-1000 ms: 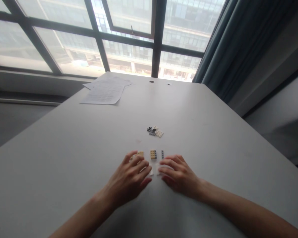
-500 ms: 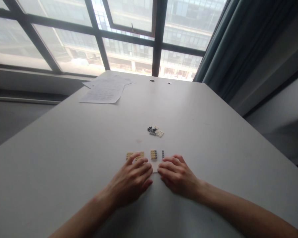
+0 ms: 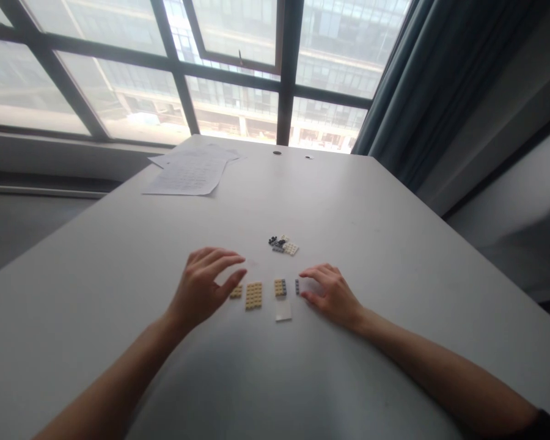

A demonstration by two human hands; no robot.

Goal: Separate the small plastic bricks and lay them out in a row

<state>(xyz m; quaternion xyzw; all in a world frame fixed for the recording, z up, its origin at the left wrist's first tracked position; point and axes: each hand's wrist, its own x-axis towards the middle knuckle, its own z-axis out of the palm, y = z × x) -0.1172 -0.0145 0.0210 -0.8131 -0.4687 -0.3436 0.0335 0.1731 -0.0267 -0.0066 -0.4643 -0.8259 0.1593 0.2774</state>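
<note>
My left hand (image 3: 207,282) is open, thumb and fingers apart, just above a small tan brick plate (image 3: 236,291) that it partly covers. Right of it lies a larger tan studded plate (image 3: 253,295). Farther right a tan piece (image 3: 277,288) sits side by side with a grey strip (image 3: 284,287). Below them rests a flat whitish square (image 3: 283,309). My right hand (image 3: 329,292) is open, fingertips beside a narrow grey studded strip (image 3: 297,286); whether they touch it I cannot tell.
A small pile of black, grey and white brick pieces (image 3: 283,245) lies beyond the hands on the white table (image 3: 348,214). Printed papers (image 3: 187,174) overlap at the far left corner. Two round spots lie near the far edge, below the window.
My left hand has moved left and away, its fingers spreading, uncovering the tan plates and the whitish square. My right hand has shifted slightly up, to beside the narrow grey strip.
</note>
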